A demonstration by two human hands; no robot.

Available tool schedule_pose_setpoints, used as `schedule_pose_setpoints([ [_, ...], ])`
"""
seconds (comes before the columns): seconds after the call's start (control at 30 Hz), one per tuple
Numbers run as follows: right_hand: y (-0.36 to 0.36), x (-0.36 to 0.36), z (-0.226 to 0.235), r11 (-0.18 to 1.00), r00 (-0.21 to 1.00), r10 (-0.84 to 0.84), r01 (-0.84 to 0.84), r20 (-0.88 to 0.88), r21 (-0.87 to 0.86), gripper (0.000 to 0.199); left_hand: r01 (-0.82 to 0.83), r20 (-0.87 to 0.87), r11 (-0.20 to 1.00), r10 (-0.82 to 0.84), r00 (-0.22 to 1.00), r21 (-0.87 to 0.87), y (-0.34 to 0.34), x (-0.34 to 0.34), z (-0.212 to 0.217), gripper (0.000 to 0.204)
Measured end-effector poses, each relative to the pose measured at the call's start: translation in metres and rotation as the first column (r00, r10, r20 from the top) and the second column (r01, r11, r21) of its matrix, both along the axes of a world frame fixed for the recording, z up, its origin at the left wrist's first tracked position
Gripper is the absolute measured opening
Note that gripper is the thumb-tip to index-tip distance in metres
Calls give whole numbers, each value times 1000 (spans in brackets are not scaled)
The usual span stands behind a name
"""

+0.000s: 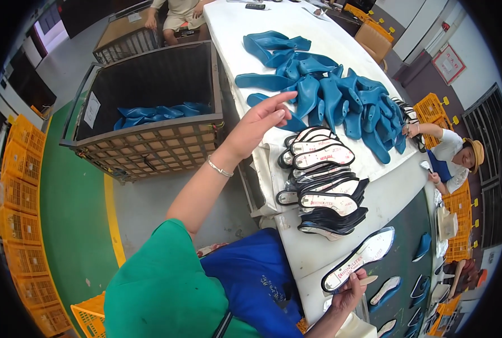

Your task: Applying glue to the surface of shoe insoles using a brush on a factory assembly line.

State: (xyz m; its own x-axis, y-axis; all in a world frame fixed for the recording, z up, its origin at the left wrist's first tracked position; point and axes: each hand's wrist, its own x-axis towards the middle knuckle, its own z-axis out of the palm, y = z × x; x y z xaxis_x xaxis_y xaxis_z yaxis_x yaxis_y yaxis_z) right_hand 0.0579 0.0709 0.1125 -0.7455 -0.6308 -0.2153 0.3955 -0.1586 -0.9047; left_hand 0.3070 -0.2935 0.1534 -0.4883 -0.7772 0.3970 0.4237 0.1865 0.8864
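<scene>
My left hand (262, 121) reaches over the white table, index finger stretched out and the other fingers loosely bent, with nothing visible in it. Just beyond its fingertip lies a large heap of blue shoe lasts (329, 93). In my right hand (349, 294) is a white insole with a black rim (360, 258), gripped at its near end and held flat above the table edge. A small tan pointed piece (368, 280) shows by the fingers; I cannot make out what it is. Between my hands sit stacks of similar black-rimmed insoles (324, 203).
Left of the table stands a wheeled crate (149, 143) with several blue lasts inside. On the right runs a dark green conveyor belt (389, 262) carrying lasts and insoles. A co-worker in a yellow hat (459, 160) is across it. Orange crates (23, 225) line the left side.
</scene>
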Motion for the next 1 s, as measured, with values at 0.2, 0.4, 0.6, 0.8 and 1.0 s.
schedule_pose_setpoints([
  [0.2,4,-47,-34,991,985,106,-93,138,-99,13,497,-495,764,-271,825,410,-42,-6,-71,63],
  [0.4,2,-117,-74,975,922,145,-71,360,-210,35,403,-598,669,77,798,625,-65,-14,-112,69],
  [0.6,17,-133,-97,962,895,130,-10,427,-272,31,419,-581,688,5,814,593,-49,-15,-112,76],
  [0.8,39,-107,-91,975,892,86,15,443,-220,34,414,-486,734,-131,864,538,-9,-41,-107,34],
  [1.0,57,-88,-90,977,885,-29,124,464,-174,29,299,-161,826,-252,954,479,81,-86,-83,19],
])
